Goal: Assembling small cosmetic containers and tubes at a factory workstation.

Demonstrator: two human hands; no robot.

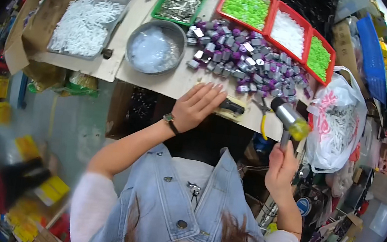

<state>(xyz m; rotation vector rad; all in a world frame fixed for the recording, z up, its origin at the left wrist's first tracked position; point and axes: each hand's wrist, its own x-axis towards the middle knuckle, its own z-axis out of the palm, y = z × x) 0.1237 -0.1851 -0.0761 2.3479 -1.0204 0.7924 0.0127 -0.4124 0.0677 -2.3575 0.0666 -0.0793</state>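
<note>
My left hand lies at the front edge of the worktable, fingers stretched out and palm down. Beside its fingertips, a black elongated piece sits on a small cream block; whether the hand also covers part of it I cannot tell. My right hand is wrapped round the handle of a mallet, raised near the table's right front corner. The mallet has a metal head with one black face and one clear yellow face. Yellow-handled pliers lie between the block and the mallet.
Grey and purple small parts are heaped beyond my left hand. A metal bowl, a green tray of metal pieces and red trays of green and white pieces stand around. A filled plastic bag hangs at right.
</note>
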